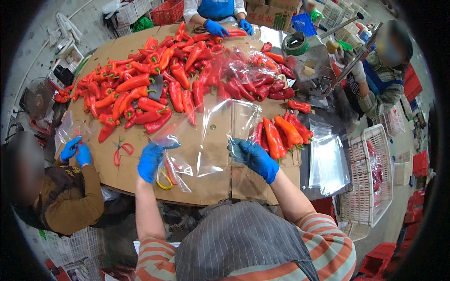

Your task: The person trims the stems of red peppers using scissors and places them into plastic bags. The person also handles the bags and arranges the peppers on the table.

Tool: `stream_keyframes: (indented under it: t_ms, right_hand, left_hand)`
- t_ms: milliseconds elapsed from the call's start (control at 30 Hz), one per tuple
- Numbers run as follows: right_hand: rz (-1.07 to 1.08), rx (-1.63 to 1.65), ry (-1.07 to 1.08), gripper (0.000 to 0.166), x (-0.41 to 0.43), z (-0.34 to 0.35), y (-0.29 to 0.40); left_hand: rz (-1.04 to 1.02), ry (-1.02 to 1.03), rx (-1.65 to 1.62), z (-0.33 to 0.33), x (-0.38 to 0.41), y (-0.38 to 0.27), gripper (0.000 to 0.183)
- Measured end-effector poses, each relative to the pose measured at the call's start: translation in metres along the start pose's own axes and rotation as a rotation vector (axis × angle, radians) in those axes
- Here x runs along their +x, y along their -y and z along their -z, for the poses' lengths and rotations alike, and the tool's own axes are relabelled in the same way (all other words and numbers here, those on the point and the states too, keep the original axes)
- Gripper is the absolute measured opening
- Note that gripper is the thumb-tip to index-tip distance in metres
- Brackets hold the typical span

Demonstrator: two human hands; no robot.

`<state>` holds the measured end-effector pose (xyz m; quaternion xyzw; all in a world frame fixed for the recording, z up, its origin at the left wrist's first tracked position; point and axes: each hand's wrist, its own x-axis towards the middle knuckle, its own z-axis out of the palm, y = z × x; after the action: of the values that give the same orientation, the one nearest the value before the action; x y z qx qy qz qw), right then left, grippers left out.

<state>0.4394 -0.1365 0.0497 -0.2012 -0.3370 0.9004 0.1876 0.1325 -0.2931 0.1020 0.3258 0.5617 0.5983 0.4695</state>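
A clear plastic bag [214,140] is stretched between my two blue-gloved hands above the cardboard-covered table. My left hand [153,158] grips the bag's left side, and yellow-handled scissors [164,180] show beside it, partly behind the film. At the bag's right side, my right hand [256,154] holds the film, with fingers seen through it. Just beyond that hand lies a small group of red peppers [276,138], stems towards me. A large heap of red peppers [140,84] spreads across the far and left parts of the table.
Flat clear bags [328,161] are stacked at the right, beside a white plastic crate [367,175]. Red-handled scissors [121,151] lie at the left. Filled bags [253,66] rest near a metal machine with green tape [295,44]. Co-workers stand left, opposite and right.
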Motion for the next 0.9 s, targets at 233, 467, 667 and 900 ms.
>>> stream_keyframes:
  t_ms: [233, 467, 667, 900]
  right_hand:
    - [0.098, 0.127, -0.128, 0.051, 0.006, 0.022, -0.05]
    - [-0.014, 0.345, -0.07, 0.05, 0.017, -0.021, -0.08]
    - [0.005, 0.293, 0.015, 0.049, 0.014, 0.0, -0.101]
    - [-0.033, -0.101, -0.266, 0.041, -0.004, 0.019, -0.085]
  left_hand:
    - [-0.567, -0.844, 0.95, -0.012, 0.016, 0.006, 0.045]
    - [-0.235, -0.093, 0.894, -0.148, -0.006, 0.083, 0.06]
    - [-0.208, -0.039, 0.885, -0.122, -0.005, 0.119, 0.043]
    - [-0.263, -0.374, 0.888, -0.076, 0.001, 0.094, 0.031]
